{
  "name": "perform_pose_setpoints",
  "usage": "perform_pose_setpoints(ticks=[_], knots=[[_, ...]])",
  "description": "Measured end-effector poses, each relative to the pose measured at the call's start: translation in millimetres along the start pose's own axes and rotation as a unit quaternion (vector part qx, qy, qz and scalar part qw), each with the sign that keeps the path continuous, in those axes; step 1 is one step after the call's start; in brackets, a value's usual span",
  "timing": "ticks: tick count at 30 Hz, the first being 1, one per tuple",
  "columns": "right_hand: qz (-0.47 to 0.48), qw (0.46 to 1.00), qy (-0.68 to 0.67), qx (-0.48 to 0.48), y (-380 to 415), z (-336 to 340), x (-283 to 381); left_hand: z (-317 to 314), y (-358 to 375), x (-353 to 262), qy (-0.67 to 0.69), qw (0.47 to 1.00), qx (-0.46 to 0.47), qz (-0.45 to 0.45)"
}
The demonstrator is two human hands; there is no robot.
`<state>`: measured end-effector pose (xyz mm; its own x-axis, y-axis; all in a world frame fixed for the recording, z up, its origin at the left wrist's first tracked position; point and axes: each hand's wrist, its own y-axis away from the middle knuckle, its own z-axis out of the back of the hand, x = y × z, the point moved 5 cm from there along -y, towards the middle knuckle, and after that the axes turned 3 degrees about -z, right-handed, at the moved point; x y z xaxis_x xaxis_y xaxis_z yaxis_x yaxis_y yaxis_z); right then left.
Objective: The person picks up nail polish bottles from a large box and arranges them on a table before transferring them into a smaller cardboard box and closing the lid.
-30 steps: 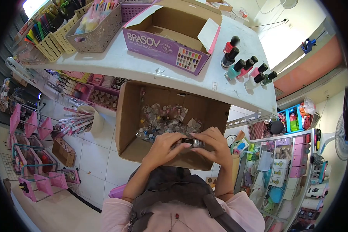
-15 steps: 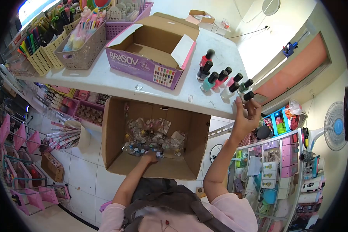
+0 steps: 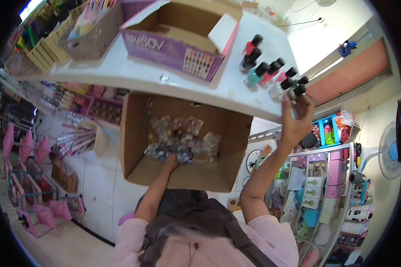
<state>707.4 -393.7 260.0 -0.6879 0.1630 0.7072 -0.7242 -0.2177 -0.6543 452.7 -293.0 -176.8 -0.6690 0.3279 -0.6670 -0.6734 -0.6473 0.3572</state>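
My right hand (image 3: 298, 120) is at the table's right corner, thumb and fingers closed around a small nail polish bottle (image 3: 295, 92) with a black cap. Beside it on the tabletop stand several more bottles: a white one (image 3: 277, 91), a teal one (image 3: 254, 77), a dark one (image 3: 247, 64) and a red one (image 3: 249, 47), all black-capped. My left hand (image 3: 171, 162) reaches down into an open cardboard box (image 3: 196, 180) below the table edge. Its fingers are hidden among small clear packets and little bottles (image 3: 182, 133) on the box floor.
On the white table (image 3: 142, 71) sits an open purple nail polish carton (image 3: 169, 57). Baskets of pens (image 3: 91, 42) stand at the left. Pink racks (image 3: 35, 178) and a bin of rolled paper (image 3: 100, 138) are on the floor; a stocked shelf (image 3: 314, 191) and fan (image 3: 390, 151) are right.
The view has shifted, so table and box sit differently. My right hand remains at the same end bottle, its fingers now lower around it. My left hand stays in the box.
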Motion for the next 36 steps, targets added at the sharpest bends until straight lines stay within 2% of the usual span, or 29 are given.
perform_pose_setpoints(ticks=[2,4,6,8,9,10,11,12,13,14,16,17,19,20,21,22,23,24,26,29,30,32,35,36], knots=[[0.076,0.995,-0.028,-0.055,8.5,7.7,6.7,1.2,-4.6,14.2,0.012,0.988,0.094,0.122],[0.108,0.974,-0.137,-0.144,29.1,17.4,10.2,5.8,-3.6,20.0,0.027,0.989,0.090,0.114],[0.131,0.969,-0.154,-0.144,65.4,20.6,-8.6,0.9,-3.3,28.2,0.040,0.990,0.087,0.101],[0.159,0.980,-0.117,-0.009,103.4,-6.4,-0.7,-4.6,-6.6,43.5,0.053,0.988,0.038,0.138],[0.062,0.980,-0.150,0.116,127.1,-29.7,-10.4,-1.6,-5.5,39.5,0.050,0.988,0.040,0.140],[-0.020,0.967,-0.085,0.237,143.1,-50.7,-10.2,10.1,-2.9,31.7,-0.006,0.987,-0.007,0.163],[-0.088,0.926,-0.071,0.360,169.2,-76.8,-32.4,22.8,1.1,25.2,-0.061,0.979,-0.053,0.185],[-0.092,0.863,-0.022,0.496,204.1,-101.5,-64.2,30.6,4.5,20.2,-0.064,0.979,-0.050,0.185],[-0.053,0.774,0.072,0.627,247.2,-120.1,-103.6,44.3,8.8,16.2,-0.097,0.971,-0.102,0.196],[-0.013,0.658,0.161,0.735,289.3,-130.9,-140.8,54.3,12.7,15.1,-0.129,0.958,-0.154,0.205],[0.004,0.541,0.277,0.794,339.7,-142.0,-178.6,56.8,16.2,37.4,-0.101,0.954,-0.150,0.239],[0.005,0.540,0.276,0.795,366.8,-143.8,-201.3,56.8,18.8,48.0,-0.069,0.948,-0.149,0.274],[0.002,0.708,0.188,0.680,388.2,-147.0,-217.2,64.2,23.7,45.3,-0.040,0.945,-0.168,0.277],[0.005,0.707,0.186,0.682,391.6,-149.1,-221.7,68.5,25.5,43.6,-0.012,0.942,-0.187,0.277],[-0.045,0.700,0.156,0.695,395.2,-150.2,-229.1,71.7,24.3,40.6,-0.012,0.941,-0.189,0.281],[-0.096,0.690,0.128,0.706,393.2,-150.1,-227.5,72.2,17.1,34.4,-0.063,0.954,-0.198,0.217],[-0.094,0.688,0.128,0.708,390.1,-149.5,-224.2,70.0,11.5,26.9,-0.113,0.960,-0.204,0.152],[-0.121,0.680,0.128,0.711,387.2,-148.3,-223.1,66.0,7.4,25.7,-0.112,0.960,-0.204,0.154],[-0.147,0.674,0.130,0.712,386.6,-148.8,-223.9,43.2,-12.4,14.4,0.021,0.989,-0.143,-0.038],[-0.162,0.688,0.125,0.696,391.0,-149.4,-223.0,16.6,-7.6,7.7,-0.035,0.992,-0.106,-0.062],[-0.186,0.707,0.139,0.668,389.1,-147.2,-223.8,15.4,-9.0,8.8,-0.035,0.992,-0.106,-0.063],[-0.212,0.724,0.153,0.639,385.2,-143.6,-224.2,24.1,-0.2,21.4,-0.130,0.976,-0.105,0.137],[-0.170,0.747,0.210,0.608,375.8,-135.4,-227.6,42.8,7.5,28.6,-0.127,0.971,-0.126,0.157],[-0.301,0.698,0.119,0.639,379.1,-129.9,-235.1,45.1,6.8,27.1,-0.127,0.971,-0.127,0.155]])
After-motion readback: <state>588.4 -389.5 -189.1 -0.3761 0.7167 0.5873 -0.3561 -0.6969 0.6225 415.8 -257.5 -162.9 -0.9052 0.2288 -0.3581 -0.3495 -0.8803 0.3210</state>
